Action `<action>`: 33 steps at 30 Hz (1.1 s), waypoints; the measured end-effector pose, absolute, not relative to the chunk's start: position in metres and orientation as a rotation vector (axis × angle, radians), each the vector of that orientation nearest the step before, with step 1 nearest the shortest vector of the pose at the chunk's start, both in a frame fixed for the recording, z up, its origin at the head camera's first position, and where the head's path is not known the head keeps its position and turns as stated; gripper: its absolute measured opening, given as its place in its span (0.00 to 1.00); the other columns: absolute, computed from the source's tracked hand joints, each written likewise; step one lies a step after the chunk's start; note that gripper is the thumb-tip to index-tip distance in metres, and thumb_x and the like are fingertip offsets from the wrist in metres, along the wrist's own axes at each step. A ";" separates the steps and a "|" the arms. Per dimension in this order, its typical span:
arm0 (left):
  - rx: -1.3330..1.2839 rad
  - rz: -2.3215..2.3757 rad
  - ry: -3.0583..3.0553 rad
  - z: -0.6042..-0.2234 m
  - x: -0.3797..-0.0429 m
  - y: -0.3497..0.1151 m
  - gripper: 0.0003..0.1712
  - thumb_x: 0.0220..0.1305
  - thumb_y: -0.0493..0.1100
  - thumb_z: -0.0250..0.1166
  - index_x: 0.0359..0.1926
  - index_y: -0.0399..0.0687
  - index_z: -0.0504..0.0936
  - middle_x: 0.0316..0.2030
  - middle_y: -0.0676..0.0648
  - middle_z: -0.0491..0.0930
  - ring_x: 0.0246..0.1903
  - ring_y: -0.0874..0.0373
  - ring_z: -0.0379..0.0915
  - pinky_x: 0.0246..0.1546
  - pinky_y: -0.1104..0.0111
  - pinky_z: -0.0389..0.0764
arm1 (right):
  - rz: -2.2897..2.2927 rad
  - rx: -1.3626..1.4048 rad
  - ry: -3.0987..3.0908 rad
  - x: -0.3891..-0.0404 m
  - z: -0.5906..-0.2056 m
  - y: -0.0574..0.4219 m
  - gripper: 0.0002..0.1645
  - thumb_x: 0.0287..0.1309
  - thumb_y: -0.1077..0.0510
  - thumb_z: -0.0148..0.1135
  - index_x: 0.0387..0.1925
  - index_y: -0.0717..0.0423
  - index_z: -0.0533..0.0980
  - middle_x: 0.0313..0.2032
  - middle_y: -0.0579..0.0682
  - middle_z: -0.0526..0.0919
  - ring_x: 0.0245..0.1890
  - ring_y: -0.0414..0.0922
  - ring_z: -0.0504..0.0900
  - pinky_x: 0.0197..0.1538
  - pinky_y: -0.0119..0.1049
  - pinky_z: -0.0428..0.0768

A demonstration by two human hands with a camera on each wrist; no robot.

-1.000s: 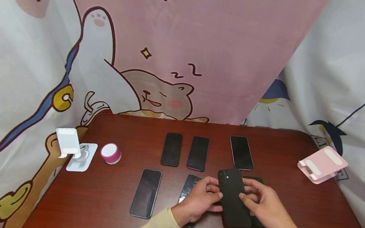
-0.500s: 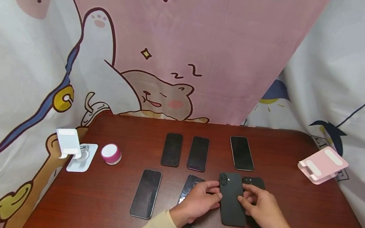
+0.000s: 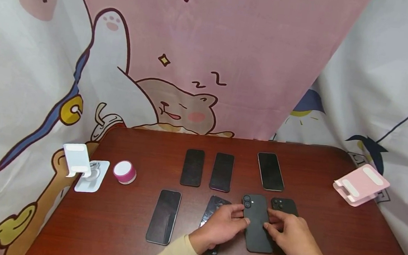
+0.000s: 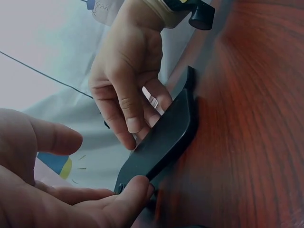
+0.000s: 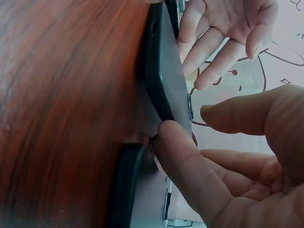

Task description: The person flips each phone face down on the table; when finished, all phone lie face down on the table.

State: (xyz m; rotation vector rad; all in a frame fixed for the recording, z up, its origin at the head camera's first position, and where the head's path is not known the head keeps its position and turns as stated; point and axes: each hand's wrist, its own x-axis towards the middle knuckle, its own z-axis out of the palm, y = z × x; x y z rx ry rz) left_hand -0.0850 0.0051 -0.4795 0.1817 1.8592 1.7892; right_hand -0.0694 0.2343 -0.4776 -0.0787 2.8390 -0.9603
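Note:
A black smartphone lies face down close on the table between my two hands, its two-lens camera at the far left corner. My left hand is at its left edge. In the left wrist view a fingertip touches the phone's side, while the thumb stands lifted away. My right hand is at the opposite edge. In the right wrist view its finger touches the side and its thumb is raised clear of the back. Another black smartphone, face down, lies partly under my right hand.
A smartphone with a reflective screen is partly hidden by my left hand. Other phones lie face up farther back and left. A white phone stand and a pink-and-white jar are left, a pink phone stand right.
The phone has come down from a tilted hold to lie flat and has shifted slightly left. More of the other face-down phone now shows beside it. My hands have stayed at its edges.

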 end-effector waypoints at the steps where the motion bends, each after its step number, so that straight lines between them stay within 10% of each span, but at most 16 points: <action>1: 0.182 1.786 1.860 -0.479 -0.085 0.005 0.34 0.73 0.39 0.65 0.73 0.27 0.68 0.65 0.31 0.79 0.63 0.47 0.81 0.59 0.55 0.85 | -0.953 -0.076 2.831 -0.069 -0.477 0.234 0.28 0.61 0.55 0.77 0.60 0.63 0.83 0.40 0.51 0.93 0.33 0.37 0.91 0.32 0.31 0.85; 19: 0.238 1.654 1.863 -0.475 -0.085 -0.004 0.40 0.75 0.47 0.64 0.78 0.33 0.63 0.74 0.33 0.71 0.69 0.46 0.76 0.60 0.57 0.85 | -0.950 -0.154 2.881 -0.065 -0.475 0.233 0.28 0.60 0.53 0.77 0.59 0.62 0.84 0.48 0.54 0.92 0.34 0.35 0.90 0.35 0.31 0.84; 33: 0.204 1.750 2.022 -0.478 -0.080 -0.039 0.27 0.75 0.44 0.64 0.71 0.41 0.74 0.62 0.41 0.82 0.57 0.54 0.82 0.52 0.59 0.86 | -1.219 -0.213 2.808 -0.081 -0.474 0.208 0.21 0.64 0.56 0.74 0.57 0.58 0.84 0.44 0.46 0.92 0.37 0.33 0.88 0.38 0.29 0.86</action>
